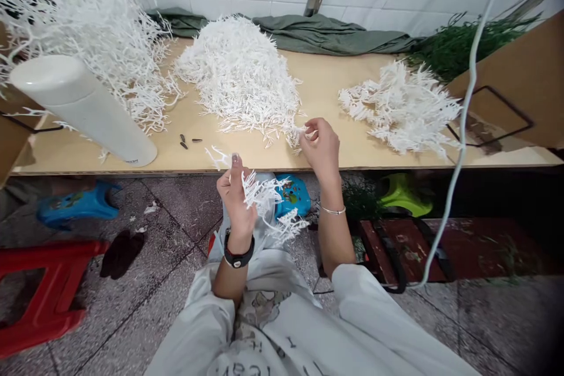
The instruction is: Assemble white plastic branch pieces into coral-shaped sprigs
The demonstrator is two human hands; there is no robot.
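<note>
My left hand (238, 194) is closed around a white branched plastic sprig (264, 191), just in front of the table's near edge. The sprig's forked ends stick out on both sides of the fist. My right hand (322, 147) pinches at the lower right edge of a heap of small white pieces (242, 70) in the middle of the table. A white bit shows at its fingertips, too small to make out fully. To the right of that hand lies a looser pile of white branched sprigs (403, 106).
A tall pile of white branches (101, 41) and a leaning white bottle (88, 111) occupy the left of the table (176, 158). Several dark seeds (184, 142) lie near the bottle. A white cable (465, 111) hangs at right. Blue (293, 194) and red stools (48, 288) stand below.
</note>
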